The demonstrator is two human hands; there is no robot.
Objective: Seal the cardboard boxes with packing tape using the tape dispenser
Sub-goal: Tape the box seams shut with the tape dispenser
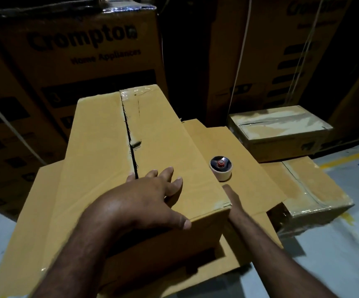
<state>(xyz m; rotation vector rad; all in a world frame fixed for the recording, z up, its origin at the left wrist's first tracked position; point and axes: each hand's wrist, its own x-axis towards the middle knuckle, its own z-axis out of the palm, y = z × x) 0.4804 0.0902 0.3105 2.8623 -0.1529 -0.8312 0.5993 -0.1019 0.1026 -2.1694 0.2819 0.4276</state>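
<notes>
The left hand (pixel 144 196) lies flat and spread on the near end of the long box (pixel 101 147), I think to steady it; its top seam is not closed. The right hand (pixel 233 203) lies straight along the box's right wall and holds nothing. The tape dispenser (pixel 220 168) stands untouched just right of the box, on a flat cardboard sheet (pixel 251 151). Further right are taped boxes (pixel 279 125). Behind the long box stand printed cartons (pixel 77 50). The floor (pixel 335 254) is grey.

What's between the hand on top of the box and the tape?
Between left hand and tape: only bare box top, in the head view.
</notes>
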